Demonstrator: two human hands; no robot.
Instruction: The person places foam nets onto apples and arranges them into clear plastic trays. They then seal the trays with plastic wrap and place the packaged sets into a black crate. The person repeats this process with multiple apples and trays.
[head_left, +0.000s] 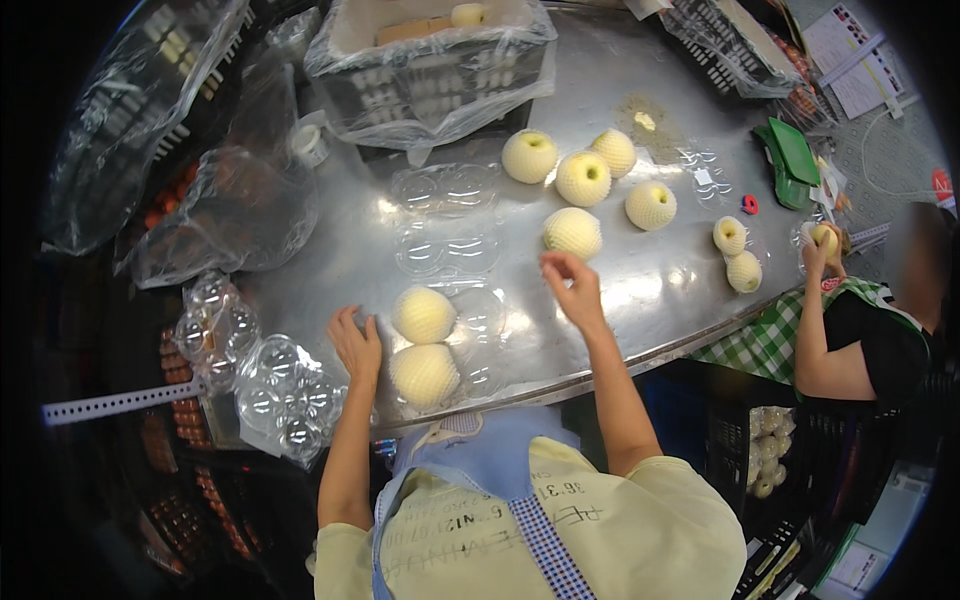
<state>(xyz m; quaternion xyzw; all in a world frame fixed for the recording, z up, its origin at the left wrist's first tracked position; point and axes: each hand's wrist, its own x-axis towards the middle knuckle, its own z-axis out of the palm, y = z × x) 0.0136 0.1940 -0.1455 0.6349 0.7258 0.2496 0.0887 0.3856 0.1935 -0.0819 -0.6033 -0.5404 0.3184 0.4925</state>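
Observation:
My left hand (355, 346) rests at the steel table, fingers apart, just left of two pale yellow fruits in foam nets (424, 345). These fruits lie in one half of a clear plastic clamshell (484, 337). Above it lies another clamshell (448, 217), unfolded and without fruit. My right hand (571, 289) hovers near the lower edge of a netted fruit (572, 233), thumb and fingers parted, holding nothing. Farther up are several more netted fruits (583, 178), some with a green hollow at the top showing.
A plastic-lined crate (442, 90) stands at the table's far side. Stacked clear clamshells (281, 397) lie at the left. At right are two netted fruits (730, 235), a red tape roll (749, 204), a green device (793, 161) and a co-worker (847, 337) holding a fruit.

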